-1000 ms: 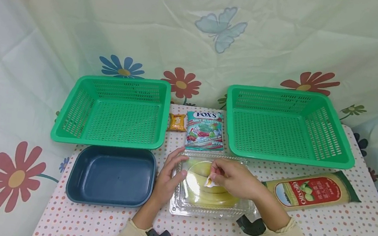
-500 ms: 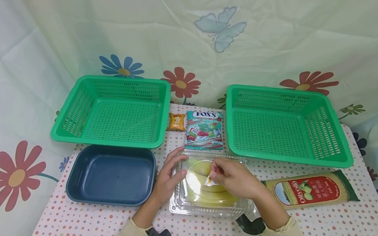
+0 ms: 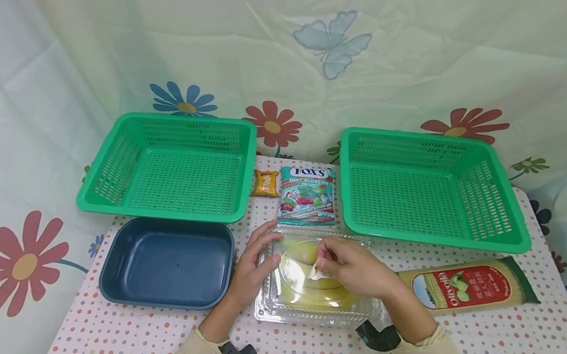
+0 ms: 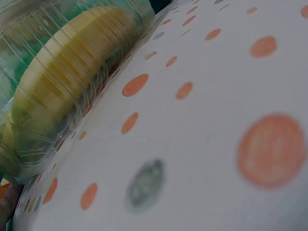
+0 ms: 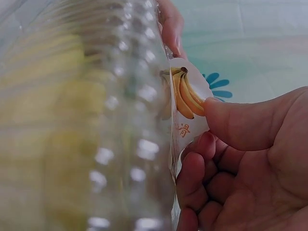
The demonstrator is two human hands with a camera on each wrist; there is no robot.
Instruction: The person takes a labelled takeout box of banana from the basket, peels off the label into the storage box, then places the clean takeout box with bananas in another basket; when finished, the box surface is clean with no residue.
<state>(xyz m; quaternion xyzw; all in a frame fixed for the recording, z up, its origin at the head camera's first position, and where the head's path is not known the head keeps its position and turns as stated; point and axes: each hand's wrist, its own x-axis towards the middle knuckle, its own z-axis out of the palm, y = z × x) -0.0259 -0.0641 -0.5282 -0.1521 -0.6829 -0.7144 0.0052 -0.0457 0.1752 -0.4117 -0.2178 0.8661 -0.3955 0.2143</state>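
A clear plastic clamshell box lies on the table with bananas inside. On its lid is a white label printted with a bunch of bananas. My right hand pinches that label's edge between thumb and curled forefinger, and in the right wrist view part of the label stands up from the lid. At the box's left side my left hand rests with its fingers extended along the edge and its thumb over the lid. Only a sliver of that hand shows in the left wrist view.
Two green baskets stand at the back left and back right. A dark blue tub is left of the box. Between the baskets lie a Fox's candy bag and a small yellow packet. A pasta pack lies at right.
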